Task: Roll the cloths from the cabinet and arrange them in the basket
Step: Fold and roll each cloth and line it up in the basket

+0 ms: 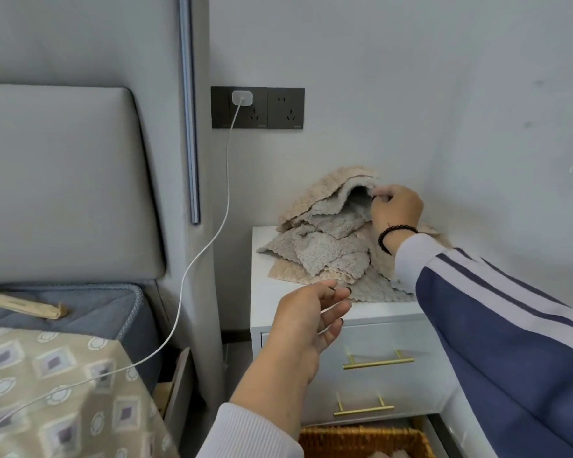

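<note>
Cloths (325, 249), beige and grey, heaped loosely on top of white cabinet (272, 292), against the wall corner. Uppermost grey cloth (341, 206) pinched at its raised edge by right hand (396, 209), fingers curled round the fabric; black bead bracelet (394, 234) at that wrist. Left hand (311, 315) released, fingers relaxed and spread, held just before the cabinet's front edge, near the lowest cloth but apparently not touching it. Wicker basket (361, 438) on the floor below two drawers with gold handles (377, 362), possibly already containing pale fabric. White charger cable (225, 180) hung from wall socket (242, 107) toward the bed (63, 375).
</note>
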Tool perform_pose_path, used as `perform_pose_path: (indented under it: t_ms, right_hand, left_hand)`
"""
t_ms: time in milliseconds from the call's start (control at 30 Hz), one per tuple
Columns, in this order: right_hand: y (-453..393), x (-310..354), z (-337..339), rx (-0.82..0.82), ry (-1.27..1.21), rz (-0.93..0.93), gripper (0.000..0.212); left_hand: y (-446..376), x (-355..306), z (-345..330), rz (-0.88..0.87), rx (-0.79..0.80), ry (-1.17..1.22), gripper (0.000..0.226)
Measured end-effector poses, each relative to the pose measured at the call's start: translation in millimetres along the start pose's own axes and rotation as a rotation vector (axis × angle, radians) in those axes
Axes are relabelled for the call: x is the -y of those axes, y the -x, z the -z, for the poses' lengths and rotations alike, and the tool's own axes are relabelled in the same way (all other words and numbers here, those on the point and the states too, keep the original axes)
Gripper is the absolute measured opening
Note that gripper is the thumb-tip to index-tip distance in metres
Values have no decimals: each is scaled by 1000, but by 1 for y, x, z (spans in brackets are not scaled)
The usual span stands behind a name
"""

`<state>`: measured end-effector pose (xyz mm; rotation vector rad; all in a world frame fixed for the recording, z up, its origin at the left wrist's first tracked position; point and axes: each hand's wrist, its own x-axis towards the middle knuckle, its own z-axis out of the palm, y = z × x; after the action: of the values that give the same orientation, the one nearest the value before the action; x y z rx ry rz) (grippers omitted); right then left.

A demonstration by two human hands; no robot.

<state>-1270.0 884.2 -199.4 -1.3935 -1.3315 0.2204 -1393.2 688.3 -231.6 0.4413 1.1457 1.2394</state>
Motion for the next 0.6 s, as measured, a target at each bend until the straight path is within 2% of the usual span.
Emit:
perform_pose_path:
  t_ms: [100,233,333,400,467,533,600]
  right_hand:
    - [21,17,26,-1,-172,45,25]
    - [76,22,65,140,-317,72,28]
    - [119,21,91,284,-412,33,28]
    - [142,20,106,402,-423,2,28]
    - [156,21,118,594,-380,6,30]
    - [161,24,126,819,-285,42,32]
    - [158,26,130,884,-208,57,32]
  left_hand:
    - [2,-1,0,-10,-11,1,23]
    - [5,3,-4,-14,-43,12,13]
    - [5,8,-7,2,-12,40,29]
    - [8,11,-9,14,47,55,37]
    - [10,15,-11,12,120,59,37]
    - [11,20,-15,-8,94,-12,29]
    - [9,24,-16,-36,15,-84,25]
